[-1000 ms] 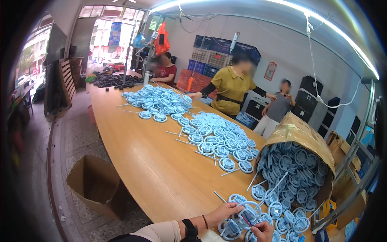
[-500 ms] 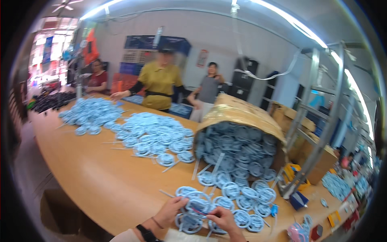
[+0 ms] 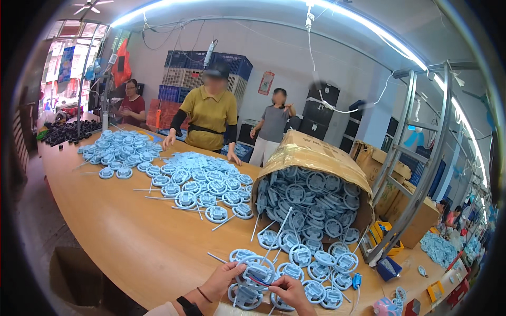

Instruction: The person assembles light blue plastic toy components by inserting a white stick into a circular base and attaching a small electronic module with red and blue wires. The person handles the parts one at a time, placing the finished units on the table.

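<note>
Near the table's front edge, my left hand (image 3: 224, 279) grips a light-blue round plastic part (image 3: 258, 267) by its left rim. The part is ring-shaped with a moulded centre. Thin red and blue wires (image 3: 257, 280) run across its lower side. My right hand (image 3: 291, 293) is closed, thumb and finger pinching the wires' right end. Several like parts lie under and beside my hands, among them one (image 3: 300, 255) just beyond. A tipped cardboard box (image 3: 316, 149) stands farther off, filled with these parts, some spilling towards me.
Piles of the blue parts (image 3: 216, 188) cover the table (image 3: 132, 231) to the left and beyond. A person in a yellow shirt (image 3: 211, 113) stands behind them; two others are farther back. A metal ladder-like frame (image 3: 406, 174), a blue bin (image 3: 389, 267) and a blue-ended cable (image 3: 357, 280) are at the right.
My hands stay at nearly the same place on the part and wires. Across the table, the person in yellow has brought a hand down by the pile.
</note>
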`<action>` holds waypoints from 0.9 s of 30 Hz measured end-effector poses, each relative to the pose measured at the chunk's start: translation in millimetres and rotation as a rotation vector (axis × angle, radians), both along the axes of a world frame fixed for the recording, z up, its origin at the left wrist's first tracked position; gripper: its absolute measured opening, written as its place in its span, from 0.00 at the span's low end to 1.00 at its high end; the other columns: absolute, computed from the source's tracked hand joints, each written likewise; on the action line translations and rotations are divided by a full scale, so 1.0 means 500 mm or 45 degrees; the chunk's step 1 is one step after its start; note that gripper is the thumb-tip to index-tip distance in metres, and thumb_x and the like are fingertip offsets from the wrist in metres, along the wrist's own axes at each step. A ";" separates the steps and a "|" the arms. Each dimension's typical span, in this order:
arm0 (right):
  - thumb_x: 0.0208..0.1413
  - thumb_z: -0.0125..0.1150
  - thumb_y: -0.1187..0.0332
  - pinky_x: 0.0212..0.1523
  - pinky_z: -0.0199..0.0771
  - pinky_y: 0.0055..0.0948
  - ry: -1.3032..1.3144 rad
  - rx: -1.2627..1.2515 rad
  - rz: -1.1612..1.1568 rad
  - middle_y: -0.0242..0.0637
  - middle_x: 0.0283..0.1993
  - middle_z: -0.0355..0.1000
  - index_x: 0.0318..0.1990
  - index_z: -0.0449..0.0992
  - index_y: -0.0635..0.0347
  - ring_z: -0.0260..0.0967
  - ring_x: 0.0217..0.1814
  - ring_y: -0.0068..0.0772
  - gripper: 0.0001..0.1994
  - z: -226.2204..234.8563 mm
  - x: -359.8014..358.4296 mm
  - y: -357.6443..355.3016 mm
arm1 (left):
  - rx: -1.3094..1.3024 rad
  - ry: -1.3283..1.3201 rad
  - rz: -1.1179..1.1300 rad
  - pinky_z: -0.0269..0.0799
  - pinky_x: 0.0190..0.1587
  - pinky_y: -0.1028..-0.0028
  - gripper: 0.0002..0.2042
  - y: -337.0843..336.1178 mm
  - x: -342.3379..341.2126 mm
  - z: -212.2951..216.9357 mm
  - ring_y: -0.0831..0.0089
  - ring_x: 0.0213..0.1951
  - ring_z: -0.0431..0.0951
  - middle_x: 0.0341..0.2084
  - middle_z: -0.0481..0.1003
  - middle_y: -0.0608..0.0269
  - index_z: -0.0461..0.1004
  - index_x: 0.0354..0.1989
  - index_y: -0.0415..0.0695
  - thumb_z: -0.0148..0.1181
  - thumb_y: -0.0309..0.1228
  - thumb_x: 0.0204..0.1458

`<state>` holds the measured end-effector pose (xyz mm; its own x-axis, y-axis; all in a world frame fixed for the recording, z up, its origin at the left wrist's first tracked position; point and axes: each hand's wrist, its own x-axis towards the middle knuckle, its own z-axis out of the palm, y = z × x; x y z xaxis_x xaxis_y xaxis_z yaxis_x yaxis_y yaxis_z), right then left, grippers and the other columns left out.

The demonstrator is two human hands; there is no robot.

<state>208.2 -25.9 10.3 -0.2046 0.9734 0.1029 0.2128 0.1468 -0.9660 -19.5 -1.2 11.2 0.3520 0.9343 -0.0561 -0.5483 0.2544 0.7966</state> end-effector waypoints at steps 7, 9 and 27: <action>0.46 0.63 0.73 0.26 0.65 0.15 0.040 0.047 0.008 0.28 0.24 0.71 0.29 0.72 0.64 0.64 0.25 0.13 0.06 0.005 -0.003 -0.002 | 0.012 0.059 -0.002 0.67 0.36 0.81 0.10 0.018 0.002 -0.021 0.83 0.31 0.72 0.29 0.74 0.72 0.72 0.39 0.42 0.53 0.35 0.54; 0.46 0.63 0.73 0.26 0.64 0.15 0.014 0.037 0.005 0.28 0.24 0.71 0.29 0.72 0.64 0.64 0.24 0.13 0.06 0.013 -0.005 -0.006 | 0.017 0.030 -0.004 0.67 0.37 0.82 0.10 0.007 0.001 -0.011 0.83 0.31 0.72 0.30 0.74 0.72 0.72 0.39 0.43 0.53 0.35 0.54; 0.44 0.62 0.73 0.27 0.64 0.21 -0.073 0.364 0.151 0.32 0.24 0.70 0.28 0.71 0.63 0.65 0.26 0.20 0.06 0.037 -0.018 0.006 | 0.158 -0.033 0.001 0.71 0.43 0.71 0.11 0.027 -0.021 -0.045 0.74 0.39 0.74 0.37 0.74 0.62 0.69 0.42 0.40 0.48 0.34 0.56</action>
<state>199.1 -22.7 28.7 -0.3285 0.8756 0.3542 0.2309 0.4381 -0.8688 -30.1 12.3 -11.2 0.3513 0.9337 0.0687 -0.5691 0.1547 0.8076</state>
